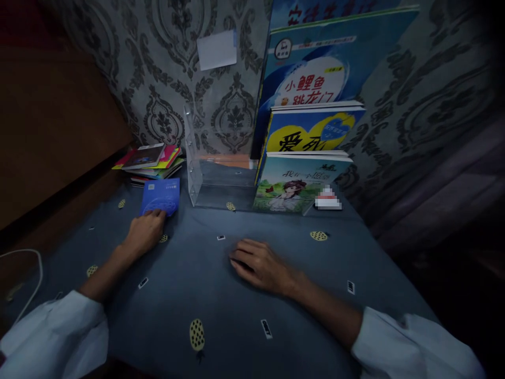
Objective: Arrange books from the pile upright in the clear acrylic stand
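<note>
A small blue book (160, 195) lies at the left, in front of a pile of books. My left hand (147, 231) is closed on its near edge, the fingertips over the cover and the thumb hidden. Nearer the middle, my right hand (258, 266) rests on the grey-blue tablecloth (232, 295). Its fingers are loosely bent, with a gap between thumb and forefinger, and nothing shows in it. Beyond both hands stands a clear acrylic book rack (192, 168). Several picture books lean in its right part, the front one a green picture book (302, 184) with a drawn figure.
The pile of thin books and papers (152, 160) sits at the back left beside a brown wooden panel (55, 121). Patterned wallpaper (163, 105) with a white card (216, 50) rises behind the rack. A white cable (39, 268) curves at the left edge.
</note>
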Demonstrator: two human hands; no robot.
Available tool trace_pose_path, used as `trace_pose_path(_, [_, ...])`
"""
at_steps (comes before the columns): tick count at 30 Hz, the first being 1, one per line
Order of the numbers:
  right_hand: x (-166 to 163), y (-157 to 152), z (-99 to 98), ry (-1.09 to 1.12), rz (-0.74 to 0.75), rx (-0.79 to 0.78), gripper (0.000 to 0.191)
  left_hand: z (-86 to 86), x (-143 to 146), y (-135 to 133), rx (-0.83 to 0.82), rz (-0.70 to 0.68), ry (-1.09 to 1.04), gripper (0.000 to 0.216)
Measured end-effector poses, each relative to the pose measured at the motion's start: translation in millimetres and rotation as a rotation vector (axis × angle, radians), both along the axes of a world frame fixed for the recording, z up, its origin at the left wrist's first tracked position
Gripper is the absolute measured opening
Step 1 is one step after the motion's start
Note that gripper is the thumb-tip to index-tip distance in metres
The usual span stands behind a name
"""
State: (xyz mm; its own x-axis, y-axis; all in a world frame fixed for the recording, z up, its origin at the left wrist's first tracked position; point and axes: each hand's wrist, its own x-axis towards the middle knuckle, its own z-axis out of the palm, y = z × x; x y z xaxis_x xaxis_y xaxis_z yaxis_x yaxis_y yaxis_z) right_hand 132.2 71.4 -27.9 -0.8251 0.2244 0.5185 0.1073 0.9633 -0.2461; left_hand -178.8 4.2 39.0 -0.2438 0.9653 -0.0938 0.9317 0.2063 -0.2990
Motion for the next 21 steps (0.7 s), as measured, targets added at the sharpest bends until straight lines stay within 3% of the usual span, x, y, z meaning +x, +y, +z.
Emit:
trace_pose_path(4, [0,1,-1.6,-0.003,-0.003,0.003,0.017,5.8,-7,-5,-0.051,-0.026,-0.115,0.045])
trace_pose_path(8, [0,1,-1.1,-0.001,0.002,0.001,0.016,4.3,-46,26,0.048,-0.068,-0.305,0.052])
trace_pose_path(10, [0,1,-0.4,-0.003,0.005,-0.002,0.017,-2.0,-67,49,0.151,-0.038,-0.286,0.052])
trace_pose_path(14, [0,1,-0.3,0.001,0.004,-0.005,0.022,-22.5,-92,84,0.201,0.025,-0.266,0.055])
trace_pose_path(21, [0,2,-1.8,0.021,0.006,0.002,0.025,-54.2,-103,86,0.254,0.067,-0.26,0.055])
